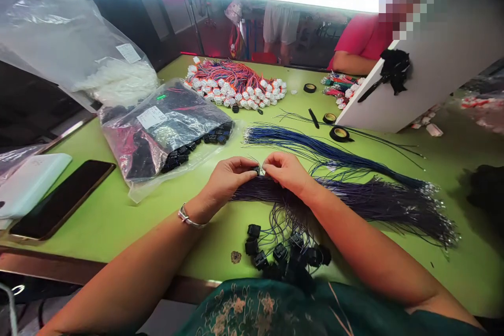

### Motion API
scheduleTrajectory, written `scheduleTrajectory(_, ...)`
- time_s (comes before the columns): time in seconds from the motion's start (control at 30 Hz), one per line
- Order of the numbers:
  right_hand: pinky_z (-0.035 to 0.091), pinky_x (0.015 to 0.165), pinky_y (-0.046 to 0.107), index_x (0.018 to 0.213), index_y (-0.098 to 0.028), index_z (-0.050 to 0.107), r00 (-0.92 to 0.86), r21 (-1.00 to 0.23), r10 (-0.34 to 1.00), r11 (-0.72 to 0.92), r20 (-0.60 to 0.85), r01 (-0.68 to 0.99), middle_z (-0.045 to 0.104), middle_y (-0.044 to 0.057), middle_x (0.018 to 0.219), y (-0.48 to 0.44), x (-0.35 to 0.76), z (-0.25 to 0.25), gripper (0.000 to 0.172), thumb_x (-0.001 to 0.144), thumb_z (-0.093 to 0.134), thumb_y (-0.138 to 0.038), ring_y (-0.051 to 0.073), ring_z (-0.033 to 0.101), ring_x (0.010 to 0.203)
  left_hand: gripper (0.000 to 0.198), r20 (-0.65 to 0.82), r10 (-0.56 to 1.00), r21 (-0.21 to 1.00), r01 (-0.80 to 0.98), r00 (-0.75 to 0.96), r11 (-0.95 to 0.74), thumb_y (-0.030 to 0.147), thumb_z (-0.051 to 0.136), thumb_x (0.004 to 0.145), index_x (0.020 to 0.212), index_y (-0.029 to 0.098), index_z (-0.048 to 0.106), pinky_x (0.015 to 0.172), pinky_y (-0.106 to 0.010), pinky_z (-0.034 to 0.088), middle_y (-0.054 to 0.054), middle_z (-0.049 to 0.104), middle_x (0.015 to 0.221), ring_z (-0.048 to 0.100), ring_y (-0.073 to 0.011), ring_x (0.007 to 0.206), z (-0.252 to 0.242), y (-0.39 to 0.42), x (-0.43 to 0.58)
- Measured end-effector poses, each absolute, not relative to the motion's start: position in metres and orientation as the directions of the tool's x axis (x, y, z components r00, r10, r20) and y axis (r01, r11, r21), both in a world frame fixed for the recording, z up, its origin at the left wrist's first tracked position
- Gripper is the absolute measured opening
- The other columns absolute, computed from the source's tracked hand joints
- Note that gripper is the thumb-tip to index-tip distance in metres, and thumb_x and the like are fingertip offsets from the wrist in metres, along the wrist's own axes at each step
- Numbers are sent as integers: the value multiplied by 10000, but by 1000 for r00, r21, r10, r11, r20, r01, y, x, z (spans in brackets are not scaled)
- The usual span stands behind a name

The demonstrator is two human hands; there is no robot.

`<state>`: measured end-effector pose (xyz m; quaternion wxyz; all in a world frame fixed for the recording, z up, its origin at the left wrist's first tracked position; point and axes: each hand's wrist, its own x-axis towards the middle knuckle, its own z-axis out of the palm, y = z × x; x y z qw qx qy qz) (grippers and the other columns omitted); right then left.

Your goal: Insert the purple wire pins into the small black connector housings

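Between the thumb and fingers of my left hand (232, 174) is a small black connector housing (257, 170). My right hand (286, 170) pinches a thin wire (261, 164) close beside the housing; whether its end is inside I cannot tell. Under both hands lies a bundle of dark wires (354, 199) with metal terminals at the right end. Behind it is a bundle of blue wires (299, 143). Nearer my body, several black connectors with wires attached (280, 253) lie in a loose heap at the table's front edge.
A clear bag of black connectors (169, 131) lies left, with a bag of white parts (118, 79) behind. A phone (63, 199) rests at far left. White-plug harnesses (240, 84) and black tape rolls (339, 134) lie farther back. A white panel (413, 79) stands right; a person (356, 44) sits beyond.
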<state>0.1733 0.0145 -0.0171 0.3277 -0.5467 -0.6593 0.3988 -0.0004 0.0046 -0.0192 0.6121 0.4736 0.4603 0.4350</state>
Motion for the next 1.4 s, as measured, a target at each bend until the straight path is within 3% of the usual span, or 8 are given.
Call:
scheduleTrajectory(0.27, 397, 692, 281, 889, -197, 697, -303, -316, 948, 318, 97, 894, 653, 84, 956, 80, 154, -12, 171, 817, 542, -213, 182, 574, 833, 234, -160, 926, 982, -41, 341, 184, 201, 796, 608, 834, 155, 751, 619, -278, 445, -47, 705, 702, 600, -148, 622, -16, -1, -2)
scheduleTrajectory(0.43, 410, 673, 292, 896, -191, 704, -328, -202, 942, 335, 66, 920, 634, 120, 1000, 102, 133, -22, 206, 843, 506, -216, 212, 582, 865, 195, -158, 905, 972, -101, 395, 213, 234, 795, 629, 804, 160, 752, 657, -280, 451, -54, 713, 735, 611, -149, 663, -16, -2, 0)
scheduleTrajectory(0.53, 425, 699, 289, 794, -172, 701, -364, -283, 924, 381, 112, 880, 662, 102, 906, 104, 138, -22, 168, 804, 533, -178, 194, 585, 827, 194, -171, 910, 966, -120, 379, 231, 264, 800, 632, 788, 156, 759, 659, -283, 452, -64, 722, 746, 618, -156, 675, -17, -1, -1)
scheduleTrajectory(0.63, 444, 653, 262, 735, -158, 670, -267, -590, 945, 327, 188, 738, 658, 40, 736, 104, 160, -11, 102, 758, 572, -172, 134, 557, 673, 303, -207, 914, 950, -150, 348, 272, 298, 808, 632, 897, 157, 766, 664, -300, 465, -89, 742, 810, 638, -177, 697, -21, 1, -4)
scheduleTrajectory(0.77, 383, 443, 213, 749, -145, 614, -84, -939, 992, 121, 99, 322, 609, 0, 637, 86, 198, 16, 137, 736, 607, -281, 75, 451, 483, 318, -212, 930, 939, -202, 301, 279, 325, 798, 657, 919, 148, 765, 716, -305, 488, -106, 747, 861, 659, -190, 751, -23, 3, -5)
scheduleTrajectory(0.87, 306, 400, 196, 794, -146, 639, -95, -970, 992, 105, 86, 218, 578, -25, 606, 54, 208, 27, 212, 716, 642, -343, 46, 361, 435, 258, -216, 940, 910, -295, 264, 292, 276, 802, 658, 876, 145, 758, 780, -285, 501, -88, 743, 865, 664, -167, 787, -21, 4, -3)
scheduleTrajectory(1.07, 363, 536, 217, 659, -134, 650, -128, -947, 986, 138, 105, 290, 586, -11, 604, 11, 185, 3, 161, 703, 621, -285, 82, 461, 562, 218, -242, 926, 841, -414, 289, 349, 161, 813, 636, 843, 145, 744, 874, -285, 522, -56, 741, 874, 682, -152, 833, -18, 5, -3)
scheduleTrajectory(1.4, 321, 520, 216, 678, -140, 661, -184, -874, 973, 210, 142, 438, 566, -16, 574, 6, 179, -13, 152, 733, 549, -227, 82, 432, 530, 235, -293, 895, 793, -438, 336, 424, 143, 790, 673, 902, 117, 744, 883, -234, 528, -85, 746, 905, 689, -143, 857, -25, 10, -6)
